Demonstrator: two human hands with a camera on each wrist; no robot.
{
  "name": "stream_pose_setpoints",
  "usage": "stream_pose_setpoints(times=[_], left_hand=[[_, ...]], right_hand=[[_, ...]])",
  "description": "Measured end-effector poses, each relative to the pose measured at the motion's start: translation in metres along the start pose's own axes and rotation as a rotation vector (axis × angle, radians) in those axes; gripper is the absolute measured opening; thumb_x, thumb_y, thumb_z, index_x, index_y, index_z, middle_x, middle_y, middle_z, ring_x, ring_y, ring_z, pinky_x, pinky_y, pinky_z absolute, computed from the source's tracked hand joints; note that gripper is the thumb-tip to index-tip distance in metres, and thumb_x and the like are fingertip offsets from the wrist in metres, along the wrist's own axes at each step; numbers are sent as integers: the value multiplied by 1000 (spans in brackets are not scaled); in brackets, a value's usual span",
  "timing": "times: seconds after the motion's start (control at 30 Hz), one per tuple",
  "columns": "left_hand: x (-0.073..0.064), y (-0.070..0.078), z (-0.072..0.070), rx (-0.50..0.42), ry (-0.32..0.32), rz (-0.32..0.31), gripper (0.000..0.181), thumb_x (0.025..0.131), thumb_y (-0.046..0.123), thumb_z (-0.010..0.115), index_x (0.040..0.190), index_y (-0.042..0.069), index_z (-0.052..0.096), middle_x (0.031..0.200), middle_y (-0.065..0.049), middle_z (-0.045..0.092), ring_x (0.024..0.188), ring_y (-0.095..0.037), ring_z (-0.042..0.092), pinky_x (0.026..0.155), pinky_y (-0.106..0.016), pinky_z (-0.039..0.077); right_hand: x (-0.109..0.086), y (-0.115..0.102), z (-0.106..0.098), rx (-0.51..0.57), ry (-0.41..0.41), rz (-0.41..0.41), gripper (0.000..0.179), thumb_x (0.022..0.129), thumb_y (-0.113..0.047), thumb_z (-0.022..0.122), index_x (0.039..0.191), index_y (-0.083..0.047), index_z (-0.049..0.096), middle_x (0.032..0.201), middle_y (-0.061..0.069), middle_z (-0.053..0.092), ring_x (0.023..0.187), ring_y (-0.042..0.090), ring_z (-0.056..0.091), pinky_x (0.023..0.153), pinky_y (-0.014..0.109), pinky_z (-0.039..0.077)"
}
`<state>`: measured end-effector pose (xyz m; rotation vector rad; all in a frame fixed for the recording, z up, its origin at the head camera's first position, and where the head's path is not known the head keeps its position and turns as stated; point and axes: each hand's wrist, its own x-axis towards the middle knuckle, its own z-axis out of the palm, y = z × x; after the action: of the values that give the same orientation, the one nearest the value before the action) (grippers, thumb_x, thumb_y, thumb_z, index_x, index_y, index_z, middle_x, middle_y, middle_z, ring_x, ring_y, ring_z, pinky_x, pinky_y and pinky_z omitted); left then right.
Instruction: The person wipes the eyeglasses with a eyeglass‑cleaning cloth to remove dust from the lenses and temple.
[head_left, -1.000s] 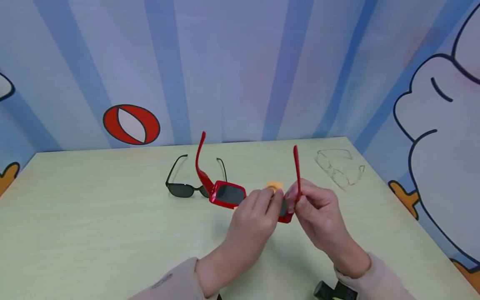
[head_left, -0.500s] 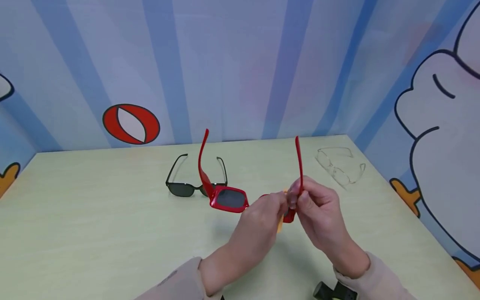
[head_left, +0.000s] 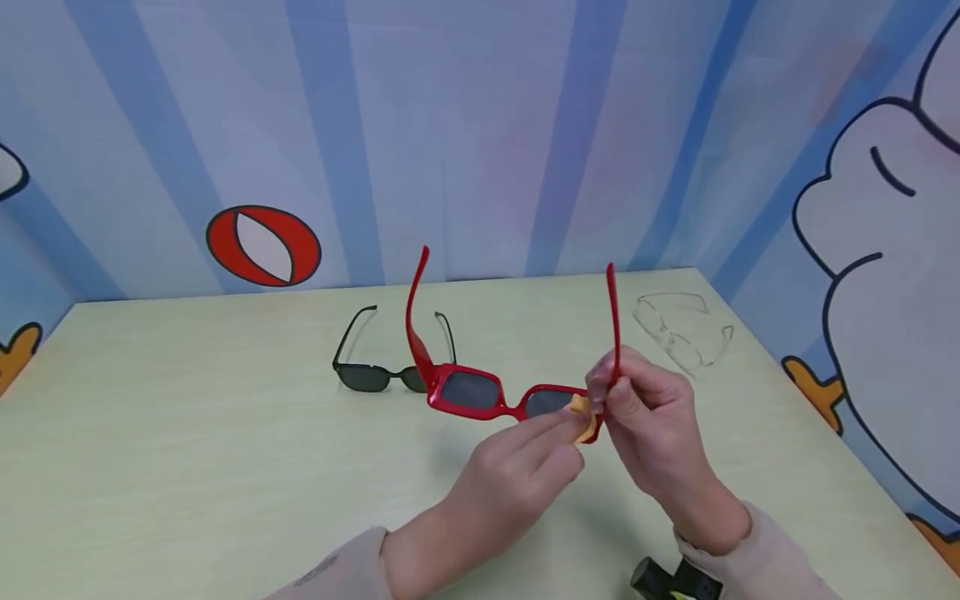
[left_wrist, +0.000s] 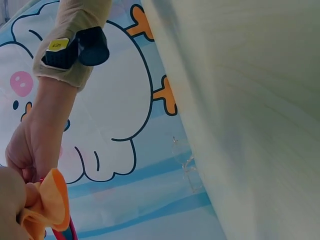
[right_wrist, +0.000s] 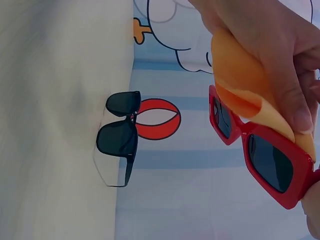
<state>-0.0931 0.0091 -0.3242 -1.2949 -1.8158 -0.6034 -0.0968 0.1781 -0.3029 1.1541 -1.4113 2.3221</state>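
Observation:
Red-framed sunglasses [head_left: 468, 393] with dark lenses are held up over the table, both temples unfolded and pointing away. My right hand [head_left: 651, 421] pinches them by the hinge end of the right temple. An orange cloth [head_left: 582, 410] is pinched in my left hand [head_left: 517, 471], against the right lens near its outer corner. In the right wrist view the cloth [right_wrist: 245, 85] drapes over the top of the red frame [right_wrist: 277, 165], the left thumb or finger pressing it there. The left wrist view shows the cloth [left_wrist: 52, 202] bunched at the fingertips.
Black sunglasses [head_left: 365, 378] stand unfolded on the table behind the red pair, partly overlapped by it. Thin clear-framed glasses [head_left: 675, 337] lie at the back right of the pale table [head_left: 187, 433]. A printed backdrop [head_left: 480, 142] rises along the table's back edge.
My left hand has shifted the orange cloth from the middle of the red sunglasses out to the right lens's outer corner, uncovering the bridge. The red sunglasses have moved slightly right.

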Motion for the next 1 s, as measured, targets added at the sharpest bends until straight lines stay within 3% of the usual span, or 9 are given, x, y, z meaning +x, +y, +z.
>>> stream_pose_setpoints(times=[0.3,0.57,0.8,1.0], left_hand=[[-6,0,-7,18,-25,42,23,76,7,77,78,6,54,109,-9,67,102,-17,63,92,-25,46],[-7,-4,-14,67,-58,14,25,71,5,80,80,6,57,108,-8,67,99,-17,64,88,-26,49],[-11,-7,-16,104,-56,38,26,70,7,81,78,6,57,109,-8,67,99,-18,64,88,-27,49],[-15,-11,-21,136,-56,55,28,68,8,82,78,6,56,110,-8,67,101,-17,64,88,-27,49]], right_hand=[[0,-5,-5,-26,9,-5,16,93,-6,51,101,3,62,85,8,53,75,20,45,56,28,35],[1,-14,-4,-43,27,21,16,94,-7,51,101,2,63,83,7,52,77,19,45,65,27,39],[0,-15,-6,-40,49,23,15,93,-7,53,99,2,62,84,8,52,76,20,44,63,29,36],[-1,-18,-8,-44,48,28,15,93,-6,52,100,2,62,85,8,54,76,20,45,65,27,41]])
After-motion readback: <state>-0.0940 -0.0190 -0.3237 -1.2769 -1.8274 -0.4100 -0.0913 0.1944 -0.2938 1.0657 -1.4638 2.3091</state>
